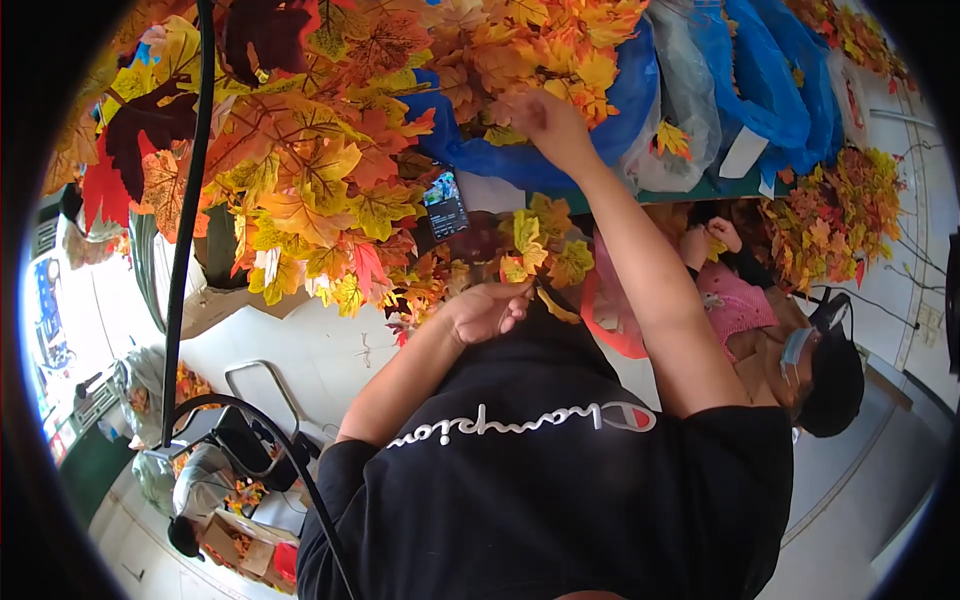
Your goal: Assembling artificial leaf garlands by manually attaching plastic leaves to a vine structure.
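My left hand [490, 312] is closed in a pinch, in front of my black shirt. It holds the stem of an artificial maple leaf sprig [530, 245] with yellow and orange-brown leaves, which point away from me. My right hand [545, 120] is stretched forward over a blue plastic bag [500, 158]. Its fingers are among the orange and yellow artificial leaves [590, 75] in that bag. They blend with the leaves, so I cannot make out their grip.
A big heap of artificial autumn leaves [310, 170] rises at the left. A phone [445, 205] with a lit screen leans beside it. A black cable [190, 220] runs down the left. More blue bags [755, 90] stand at the right, near a co-worker in a pink apron [735, 300].
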A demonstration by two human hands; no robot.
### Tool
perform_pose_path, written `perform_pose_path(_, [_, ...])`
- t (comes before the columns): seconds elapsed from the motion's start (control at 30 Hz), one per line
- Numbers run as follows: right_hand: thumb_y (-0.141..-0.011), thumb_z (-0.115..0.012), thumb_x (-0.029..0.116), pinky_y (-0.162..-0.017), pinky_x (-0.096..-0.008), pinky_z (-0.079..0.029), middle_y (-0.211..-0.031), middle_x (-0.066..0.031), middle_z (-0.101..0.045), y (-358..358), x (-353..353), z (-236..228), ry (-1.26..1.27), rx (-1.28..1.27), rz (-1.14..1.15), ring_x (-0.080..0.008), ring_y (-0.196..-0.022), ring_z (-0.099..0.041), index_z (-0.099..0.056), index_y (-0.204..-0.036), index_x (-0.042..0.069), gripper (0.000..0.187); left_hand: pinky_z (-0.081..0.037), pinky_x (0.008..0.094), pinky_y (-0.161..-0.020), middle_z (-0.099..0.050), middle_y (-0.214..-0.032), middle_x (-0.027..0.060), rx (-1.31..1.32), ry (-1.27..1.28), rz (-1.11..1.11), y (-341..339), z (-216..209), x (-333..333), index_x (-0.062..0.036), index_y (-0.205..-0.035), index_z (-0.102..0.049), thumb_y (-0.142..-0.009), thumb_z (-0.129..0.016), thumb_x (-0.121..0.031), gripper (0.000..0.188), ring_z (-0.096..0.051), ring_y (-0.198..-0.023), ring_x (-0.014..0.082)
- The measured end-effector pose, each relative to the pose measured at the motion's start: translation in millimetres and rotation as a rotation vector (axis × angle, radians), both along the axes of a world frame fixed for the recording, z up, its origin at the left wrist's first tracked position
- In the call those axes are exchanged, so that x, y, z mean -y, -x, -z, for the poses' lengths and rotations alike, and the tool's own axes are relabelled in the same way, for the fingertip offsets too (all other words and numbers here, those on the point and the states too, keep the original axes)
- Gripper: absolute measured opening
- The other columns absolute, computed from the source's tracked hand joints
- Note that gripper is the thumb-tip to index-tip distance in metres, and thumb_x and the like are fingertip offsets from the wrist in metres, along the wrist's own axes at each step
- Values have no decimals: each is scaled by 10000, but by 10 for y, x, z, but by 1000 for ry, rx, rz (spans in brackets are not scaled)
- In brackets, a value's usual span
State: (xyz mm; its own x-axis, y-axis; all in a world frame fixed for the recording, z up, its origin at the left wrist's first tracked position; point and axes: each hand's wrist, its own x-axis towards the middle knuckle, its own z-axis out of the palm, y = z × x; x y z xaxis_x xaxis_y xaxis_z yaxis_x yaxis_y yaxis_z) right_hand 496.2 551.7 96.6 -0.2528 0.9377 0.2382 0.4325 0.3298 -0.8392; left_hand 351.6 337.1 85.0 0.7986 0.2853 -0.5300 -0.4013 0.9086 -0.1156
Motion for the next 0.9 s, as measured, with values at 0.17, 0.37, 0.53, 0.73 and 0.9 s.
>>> perform_pose_path(0.17, [-788, -630, 236, -703, -407, -501, -844, -171, -654, 379, -762, 562, 22, 480, 37, -340, -783, -632, -647, -888, 11, 247, -530, 195, -524, -492, -689, -2, -59, 262, -224, 3, 159, 84, -27, -952, -521, -943, -474, -148, 130, -516, -642, 92])
perform_pose_path(0.37, [-774, -616, 296, -711, -409, -501, -808, -146, -640, 675, -912, 514, -19, 460, 229, -318, -810, -623, -673, -835, 73, 238, -544, 218, -625, -584, -705, 36, 48, 264, -359, 125, 274, 276, -19, -917, -547, -944, -470, -151, 155, -613, -675, 147])
perform_pose_path(0.53, [-781, -607, 270, -711, -404, -507, -862, -108, -625, 940, -1303, 393, -147, 344, 186, -299, -838, -618, -681, -838, 98, 196, -541, 223, -624, -583, -701, 30, -32, 180, -348, 96, 245, 310, -33, -918, -551, -943, -471, -153, 147, -612, -674, 150])
perform_pose_path(0.73, [-812, -557, 218, -652, -399, -528, -962, -118, -622, 1106, -1533, 583, -266, 691, 163, -291, -789, -635, -652, -783, 34, 209, -551, 218, -567, -579, -689, 41, -55, 212, -404, 51, 207, 363, -12, -953, -540, -948, -466, -168, 173, -604, -671, 157])
perform_pose_path(0.9, [-802, -521, 268, -643, -423, -512, -930, -122, -621, 944, -1568, 537, -227, 655, 344, -317, -735, -628, -677, -768, 65, 258, -552, 222, -574, -581, -688, 38, -50, 214, -409, 60, 220, 353, -13, -954, -541, -946, -469, -167, 170, -608, -674, 159])
